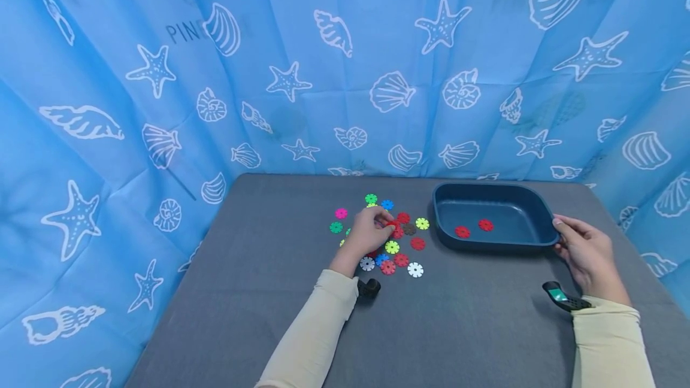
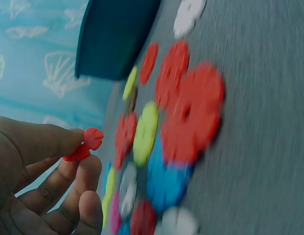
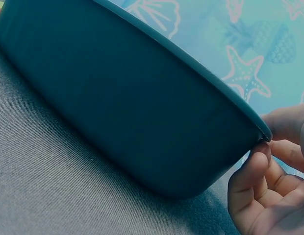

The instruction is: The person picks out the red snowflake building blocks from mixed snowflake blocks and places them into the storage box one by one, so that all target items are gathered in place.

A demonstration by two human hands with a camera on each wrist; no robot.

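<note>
While the right hand (image 1: pixel 589 254) grips the dark blue tray (image 1: pixel 496 246) by its right end, pinching the rim between thumb and fingers, I have the left hand (image 1: pixel 368 234) over the scatter of notched discs. Its thumb and fingers pinch a red piece (image 2: pixel 93 139), raised clear of the discs below; the grip hides part of it, so I can't tell whether it is one disc or two joined.

The tray stands near the far right corner of the grey surface (image 1: pixel 259 250). Inside, in its left half, I see two red discs (image 1: pixel 462 232) lying apart.

The loose discs (image 1: pixel 392 247) lie toward the far edge, just left of that edge's middle, some overlapping: red, yellow, green, blue, pink and white, plus a brown disc (image 1: pixel 409 229). A white disc (image 1: pixel 415 269) lies on the side facing the near edge. Beyond the far edge I see a blue curtain (image 1: pixel 356 76) printed with shells and starfish.
</note>
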